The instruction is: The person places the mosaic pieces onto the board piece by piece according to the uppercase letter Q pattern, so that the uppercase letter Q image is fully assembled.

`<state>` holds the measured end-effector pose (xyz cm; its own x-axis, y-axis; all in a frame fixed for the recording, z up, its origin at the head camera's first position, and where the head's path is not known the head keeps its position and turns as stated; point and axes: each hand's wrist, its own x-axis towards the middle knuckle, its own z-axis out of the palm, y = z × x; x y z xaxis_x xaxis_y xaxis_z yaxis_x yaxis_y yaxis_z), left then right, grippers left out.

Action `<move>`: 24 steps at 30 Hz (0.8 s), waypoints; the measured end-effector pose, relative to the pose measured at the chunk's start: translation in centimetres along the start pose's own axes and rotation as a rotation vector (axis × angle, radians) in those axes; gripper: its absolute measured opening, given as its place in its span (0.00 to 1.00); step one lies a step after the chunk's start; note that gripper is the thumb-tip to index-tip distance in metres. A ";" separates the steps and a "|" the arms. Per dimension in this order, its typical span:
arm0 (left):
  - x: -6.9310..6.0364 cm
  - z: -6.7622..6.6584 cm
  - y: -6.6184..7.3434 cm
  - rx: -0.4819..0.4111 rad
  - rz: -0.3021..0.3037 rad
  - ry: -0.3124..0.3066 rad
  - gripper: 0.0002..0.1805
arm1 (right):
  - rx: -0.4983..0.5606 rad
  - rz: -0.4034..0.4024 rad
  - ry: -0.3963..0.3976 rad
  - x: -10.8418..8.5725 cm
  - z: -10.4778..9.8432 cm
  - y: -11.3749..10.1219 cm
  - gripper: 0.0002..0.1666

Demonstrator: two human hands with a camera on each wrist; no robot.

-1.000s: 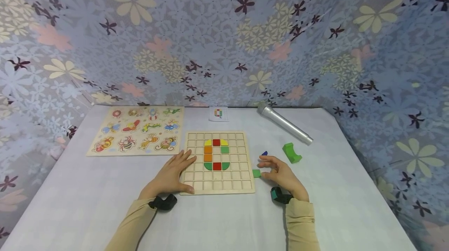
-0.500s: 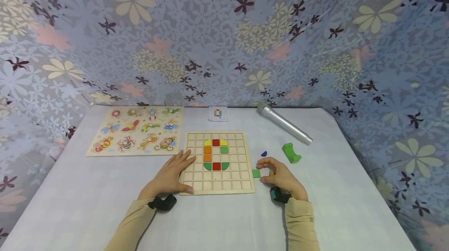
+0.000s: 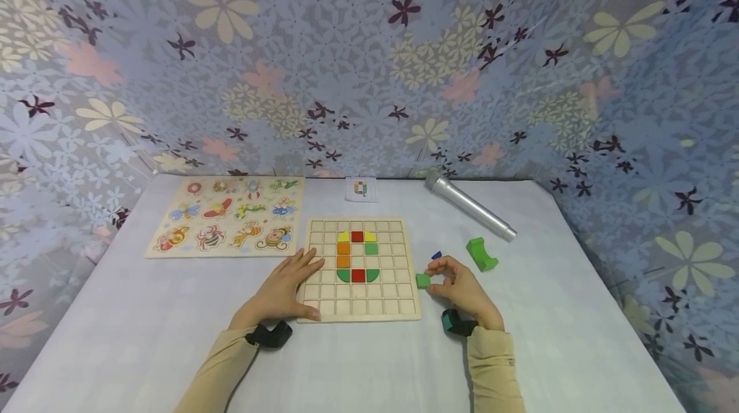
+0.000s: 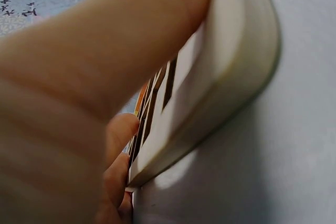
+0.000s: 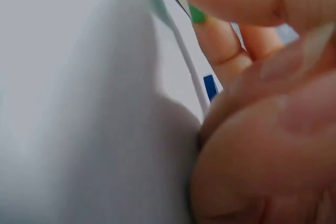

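My left hand (image 3: 283, 285) rests with spread fingers on the left part of a wooden grid board (image 3: 398, 306), its thumb along the near-left corner. Red, orange, yellow and green pieces form a ring in the board's cells. Just off the board's right edge, my right hand (image 3: 458, 283) pinches a green square tile (image 3: 423, 281) between thumb and fingers. In the right wrist view only a bit of the green tile (image 5: 197, 14) shows past the fingers. A small dark blue piece (image 3: 437, 254) lies on the table just beyond the right fingertips.
A small card (image 3: 360, 190) printed with a coloured ring pattern lies behind the board. An insect picture puzzle (image 3: 231, 224) is at the back left. At the right are a silver microphone (image 3: 470, 205) and a green notched block (image 3: 481, 254).
The right thumb and fingers have closed on the green tile, which now looks slightly raised and tilted. The left hand stays on the board.
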<state>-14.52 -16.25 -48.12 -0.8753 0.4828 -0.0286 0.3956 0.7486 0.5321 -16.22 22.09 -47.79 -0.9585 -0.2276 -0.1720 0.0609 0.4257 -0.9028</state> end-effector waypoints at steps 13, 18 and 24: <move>-0.2 0.0 -0.2 0.007 0.020 0.010 0.59 | -0.057 -0.091 -0.036 3.3 3.3 -2.3 0.21; -0.4 -0.1 -0.4 0.010 0.010 0.029 0.59 | -0.083 -0.150 -0.059 4.9 4.5 -4.1 0.19; -0.1 -0.1 -0.5 0.008 0.022 0.019 0.59 | -0.178 -0.156 -0.071 6.5 6.1 -5.4 0.19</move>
<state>-14.67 -16.70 -48.24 -0.8712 0.4909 -0.0011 0.4170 0.7412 0.5260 -21.09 13.00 -46.47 -0.9301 -0.3607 -0.0686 -0.1424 0.5267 -0.8380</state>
